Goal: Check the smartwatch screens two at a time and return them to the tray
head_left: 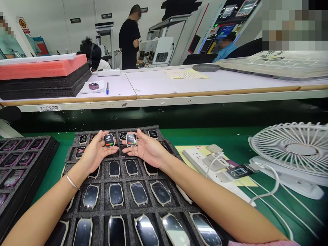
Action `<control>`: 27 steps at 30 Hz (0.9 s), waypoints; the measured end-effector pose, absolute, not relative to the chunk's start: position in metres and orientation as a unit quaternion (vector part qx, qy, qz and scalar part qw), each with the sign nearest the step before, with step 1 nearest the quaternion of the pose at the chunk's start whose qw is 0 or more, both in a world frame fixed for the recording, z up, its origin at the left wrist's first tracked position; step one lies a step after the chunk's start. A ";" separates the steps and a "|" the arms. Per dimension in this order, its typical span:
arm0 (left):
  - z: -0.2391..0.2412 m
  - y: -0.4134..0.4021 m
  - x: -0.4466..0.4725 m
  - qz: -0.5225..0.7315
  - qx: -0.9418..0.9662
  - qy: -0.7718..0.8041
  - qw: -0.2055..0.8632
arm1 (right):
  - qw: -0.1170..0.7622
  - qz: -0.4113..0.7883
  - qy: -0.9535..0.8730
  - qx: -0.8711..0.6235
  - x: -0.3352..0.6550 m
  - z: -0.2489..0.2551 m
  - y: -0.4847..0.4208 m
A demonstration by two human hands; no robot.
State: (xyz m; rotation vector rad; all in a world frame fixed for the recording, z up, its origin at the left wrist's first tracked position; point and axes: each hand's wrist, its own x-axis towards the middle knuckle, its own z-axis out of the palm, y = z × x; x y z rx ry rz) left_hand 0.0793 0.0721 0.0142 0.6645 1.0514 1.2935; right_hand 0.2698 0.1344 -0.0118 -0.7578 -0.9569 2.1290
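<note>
A dark foam tray (102,208) lies in front of me on the green bench, its pockets filled with several smartwatch bodies with dark screens. My left hand (96,152), palm up, holds a lit watch body (109,140) between thumb and fingers. My right hand (146,148), also palm up, holds a second lit watch body (131,139) the same way. Both hands hover over the far rows of the tray, close together. A thin bracelet sits on my left wrist.
A second foam tray (17,164) with pinkish watches sits at left. At right are a white power strip (205,164) with chargers and cables and a white desk fan (292,150). Beyond a dark conveyor stands a white table (179,83) with foam stacks; other people work behind.
</note>
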 end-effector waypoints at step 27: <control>0.014 0.072 0.079 0.539 0.310 0.463 0.632 | 0.368 0.793 -0.401 -0.273 0.270 -0.012 0.134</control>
